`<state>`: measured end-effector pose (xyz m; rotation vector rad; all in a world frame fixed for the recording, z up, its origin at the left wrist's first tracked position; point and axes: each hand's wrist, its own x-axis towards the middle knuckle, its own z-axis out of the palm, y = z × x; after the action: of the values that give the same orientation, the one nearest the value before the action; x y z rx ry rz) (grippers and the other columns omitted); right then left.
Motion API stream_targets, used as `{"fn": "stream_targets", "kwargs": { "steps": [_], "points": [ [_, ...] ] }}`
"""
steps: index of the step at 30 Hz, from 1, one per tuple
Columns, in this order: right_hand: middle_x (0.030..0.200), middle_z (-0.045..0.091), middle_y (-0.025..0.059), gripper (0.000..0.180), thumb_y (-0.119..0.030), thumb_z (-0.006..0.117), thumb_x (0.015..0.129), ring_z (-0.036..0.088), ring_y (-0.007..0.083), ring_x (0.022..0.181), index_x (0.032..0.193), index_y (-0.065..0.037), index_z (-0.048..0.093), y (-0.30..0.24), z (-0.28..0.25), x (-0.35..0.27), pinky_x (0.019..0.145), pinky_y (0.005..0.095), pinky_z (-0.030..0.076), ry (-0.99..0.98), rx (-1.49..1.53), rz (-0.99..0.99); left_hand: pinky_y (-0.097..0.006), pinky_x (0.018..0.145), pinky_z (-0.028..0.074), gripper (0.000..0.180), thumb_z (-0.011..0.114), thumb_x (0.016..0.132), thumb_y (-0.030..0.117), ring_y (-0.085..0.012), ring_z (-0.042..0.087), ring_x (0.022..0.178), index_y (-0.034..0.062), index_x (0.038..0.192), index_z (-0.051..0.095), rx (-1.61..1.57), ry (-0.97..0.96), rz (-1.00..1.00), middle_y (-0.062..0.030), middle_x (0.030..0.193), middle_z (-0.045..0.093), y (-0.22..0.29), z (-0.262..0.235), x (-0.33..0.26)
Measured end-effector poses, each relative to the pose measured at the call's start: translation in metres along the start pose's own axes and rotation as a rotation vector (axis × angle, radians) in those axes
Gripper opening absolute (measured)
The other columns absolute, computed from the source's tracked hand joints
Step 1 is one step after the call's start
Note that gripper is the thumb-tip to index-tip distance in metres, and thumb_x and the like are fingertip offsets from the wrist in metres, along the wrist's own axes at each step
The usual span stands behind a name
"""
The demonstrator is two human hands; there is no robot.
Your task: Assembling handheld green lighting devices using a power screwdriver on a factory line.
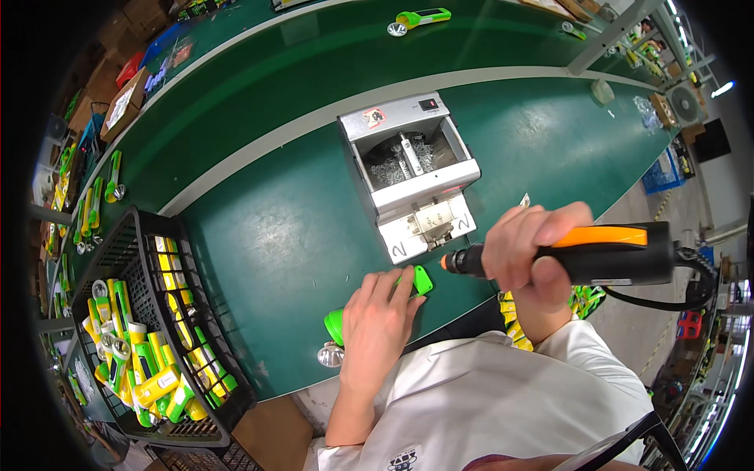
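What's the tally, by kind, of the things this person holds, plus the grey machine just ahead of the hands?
Black-and-orange power tool, in the right hand: 1
Green flashlight, held under the left hand: 1
Grey machine: 1
Total: 3

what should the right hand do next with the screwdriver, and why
Probably bring the tip of the powered screwdriver to the front of the silver feeder: the right hand holds it close by, nothing is clearly visible on the tip, and the left hand holds the green flashlight on the table.
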<state>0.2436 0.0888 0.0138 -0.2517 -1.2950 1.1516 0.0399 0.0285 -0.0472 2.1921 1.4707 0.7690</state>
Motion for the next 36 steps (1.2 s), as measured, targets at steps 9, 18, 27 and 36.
{"fn": "stream_targets", "kwargs": {
  "steps": [9, 18, 27, 36],
  "points": [
    [0.072, 0.056, 0.0023, 0.028, -0.008, 0.064, 0.100, 0.053, 0.0116, 0.056, 0.122, -0.009, 0.046, 0.001, -0.008, 0.008, 0.055, 0.0303, 0.051, 0.017, -0.152, -0.107, -0.039, 0.077, 0.056, 0.043, 0.084, 0.077, 0.015, -0.0262, 0.066, 0.095, 0.0020, 0.116, 0.073, 0.019, -0.035, 0.049, -0.0073, 0.106, 0.070, -0.001, 0.001, 0.008],
    [0.069, 0.055, 0.0015, 0.029, -0.008, 0.063, 0.099, 0.055, 0.0125, 0.052, 0.122, -0.009, 0.047, 0.011, -0.005, 0.013, 0.052, 0.0301, 0.051, -0.020, -0.201, -0.133, -0.040, 0.077, 0.056, 0.043, 0.084, 0.078, 0.015, -0.0265, 0.066, 0.093, 0.0021, 0.117, 0.072, 0.002, -0.032, 0.053, -0.0079, 0.106, 0.070, -0.003, 0.000, 0.008],
    [0.066, 0.054, 0.0041, 0.028, 0.003, 0.067, 0.088, 0.052, 0.0116, 0.046, 0.111, 0.002, 0.052, 0.018, 0.011, 0.053, 0.045, 0.0275, 0.046, 0.056, -0.311, 0.190, -0.039, 0.075, 0.056, 0.042, 0.084, 0.076, 0.016, -0.0259, 0.066, 0.092, 0.0028, 0.115, 0.074, 0.026, -0.012, 0.052, -0.0068, 0.105, 0.071, -0.003, 0.004, 0.004],
    [0.063, 0.053, 0.0048, 0.027, 0.000, 0.069, 0.087, 0.051, 0.0117, 0.043, 0.107, 0.004, 0.051, 0.007, 0.017, 0.045, 0.044, 0.0277, 0.044, 0.094, -0.253, 0.274, -0.038, 0.076, 0.055, 0.040, 0.081, 0.081, 0.019, -0.0234, 0.065, 0.095, 0.0029, 0.116, 0.072, 0.078, 0.020, 0.065, -0.0058, 0.108, 0.070, 0.000, 0.012, 0.005]
  ]
}}
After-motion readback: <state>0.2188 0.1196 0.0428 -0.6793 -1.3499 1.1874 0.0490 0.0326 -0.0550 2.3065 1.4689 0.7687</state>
